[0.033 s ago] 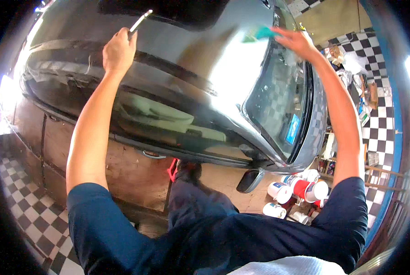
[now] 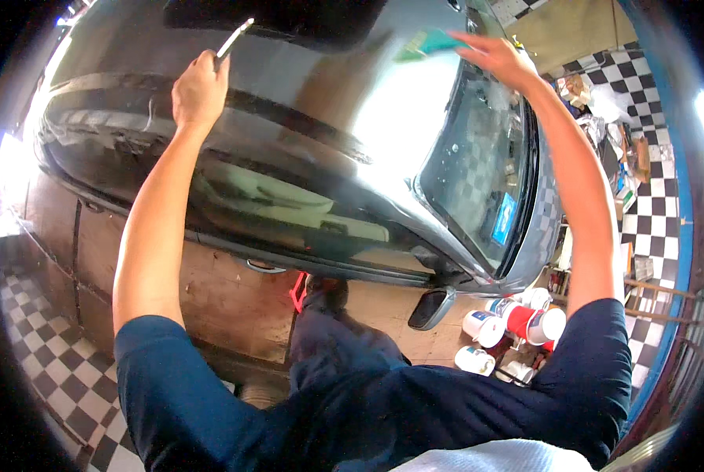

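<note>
My left hand [image 2: 200, 93] is closed round a thin, pale stick-like tool [image 2: 234, 39], its white tip pointing up and away over the dark car roof [image 2: 289, 79]. I cannot make out its exact kind. At the far right, my right hand [image 2: 497, 59] pinches a flat green-teal piece [image 2: 430, 43] with its fingers stretched along it. That piece lies at the front edge of the roof, above the windshield [image 2: 474, 165]; whether it is cloth or a pad is too blurred to tell. Bright light reflects off the roof beside it.
Below the roof are the side window [image 2: 289, 200], brown door panel [image 2: 234, 303] and side mirror [image 2: 430, 309]. Several white and red buckets [image 2: 484, 329] stand on the floor at right. Scattered packaging [image 2: 604, 110] lies farther back on checkered tiles. A red object [image 2: 297, 292] is by my leg.
My right hand and the green-teal piece have shifted slightly left and away across the roof. My left hand and its stick have moved a little to the left.
</note>
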Action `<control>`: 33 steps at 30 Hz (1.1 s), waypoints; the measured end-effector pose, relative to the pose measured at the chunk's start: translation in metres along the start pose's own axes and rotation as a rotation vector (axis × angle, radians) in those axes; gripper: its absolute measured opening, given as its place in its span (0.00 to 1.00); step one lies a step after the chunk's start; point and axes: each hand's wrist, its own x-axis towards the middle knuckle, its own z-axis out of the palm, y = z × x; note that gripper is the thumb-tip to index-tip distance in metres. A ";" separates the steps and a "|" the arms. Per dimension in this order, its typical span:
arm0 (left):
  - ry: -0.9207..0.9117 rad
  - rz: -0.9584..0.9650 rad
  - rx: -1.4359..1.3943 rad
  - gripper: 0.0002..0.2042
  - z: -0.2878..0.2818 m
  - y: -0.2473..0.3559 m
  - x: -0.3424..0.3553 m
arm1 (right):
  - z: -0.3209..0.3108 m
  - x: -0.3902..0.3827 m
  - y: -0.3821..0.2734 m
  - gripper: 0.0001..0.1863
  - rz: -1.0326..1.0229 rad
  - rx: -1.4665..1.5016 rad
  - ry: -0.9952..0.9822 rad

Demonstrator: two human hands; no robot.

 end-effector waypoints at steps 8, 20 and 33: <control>-0.027 0.003 0.003 0.16 0.004 0.008 0.001 | 0.035 -0.105 0.114 0.23 0.153 0.017 -0.152; 0.033 0.050 -0.009 0.16 0.006 0.004 0.002 | 0.041 -0.015 0.067 0.23 0.098 0.179 0.037; 0.033 0.036 -0.067 0.12 0.000 0.008 -0.002 | 0.107 -0.394 0.026 0.22 0.696 0.050 -0.298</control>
